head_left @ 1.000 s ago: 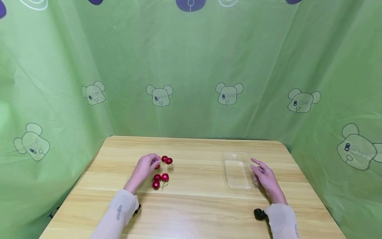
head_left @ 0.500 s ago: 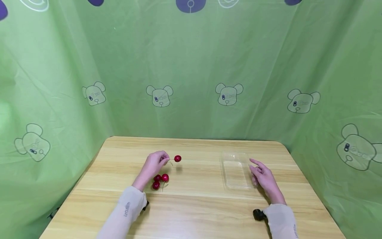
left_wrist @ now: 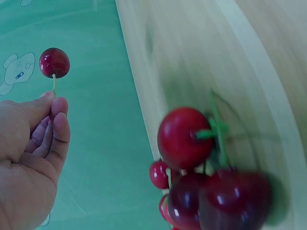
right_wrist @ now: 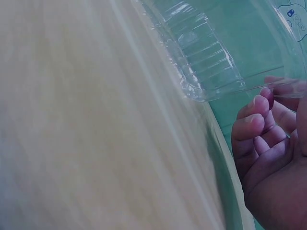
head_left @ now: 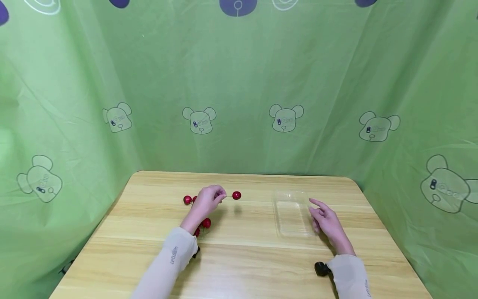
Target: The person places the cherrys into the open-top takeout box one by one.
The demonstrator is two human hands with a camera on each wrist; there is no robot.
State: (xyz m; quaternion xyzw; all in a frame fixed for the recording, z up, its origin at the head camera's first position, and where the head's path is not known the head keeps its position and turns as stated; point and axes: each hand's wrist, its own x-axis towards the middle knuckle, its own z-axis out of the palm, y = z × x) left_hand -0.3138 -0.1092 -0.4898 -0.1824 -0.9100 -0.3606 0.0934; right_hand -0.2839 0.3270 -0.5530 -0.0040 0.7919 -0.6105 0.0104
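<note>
My left hand (head_left: 208,201) pinches a red cherry (head_left: 236,195) by its thin stem, between thumb and fingertips. In the left wrist view the same cherry (left_wrist: 54,63) stands out beyond the fingertips, raised off the table. Behind and below that hand lie several other cherries (head_left: 206,223) with green stems, partly covered by the wrist. At the right, a clear plastic box (head_left: 294,230) rests on the table. My right hand (head_left: 329,224) is at its right side, index finger stretched out. In the right wrist view the fingers (right_wrist: 254,125) reach the rim of the box, other fingers loosely bent.
The light wooden table (head_left: 242,265) has rounded far corners. Green curtain (head_left: 239,153) printed with bear heads hangs close around its back and sides. A small black wrist camera (head_left: 322,269) sticks out by the right sleeve.
My left hand has lifted one cherry by its stem from the far group and carried it rightward. The right hand and the clear box have shifted slightly left.
</note>
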